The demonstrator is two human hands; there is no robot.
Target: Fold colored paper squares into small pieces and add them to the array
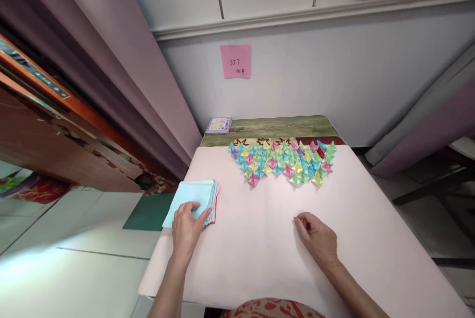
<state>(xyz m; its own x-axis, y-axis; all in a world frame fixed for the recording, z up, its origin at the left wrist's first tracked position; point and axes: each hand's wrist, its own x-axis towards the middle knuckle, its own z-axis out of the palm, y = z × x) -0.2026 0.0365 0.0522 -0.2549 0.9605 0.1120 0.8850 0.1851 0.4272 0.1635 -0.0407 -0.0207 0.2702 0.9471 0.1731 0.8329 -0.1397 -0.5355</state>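
My left hand (187, 224) rests on a stack of square paper sheets (196, 192), light blue on top, at the table's left edge. Its thumb lies by the stack's right side, and a gap shows between thumb and curled forefinger. Over the pink tabletop, my right hand (317, 239) is closed with thumb and forefinger pinched; anything between them is too small to make out. Farther back lie many small folded paper pieces (276, 162) in green, blue, pink and yellow, set close together in rows.
A pink cover (237, 258) lies over most of the table, with green wood-look surface (274, 125) at the back. A small printed packet (219, 125) sits at the back left corner. The wall bears a pink note (236, 61). A purple curtain (148, 80) hangs at left.
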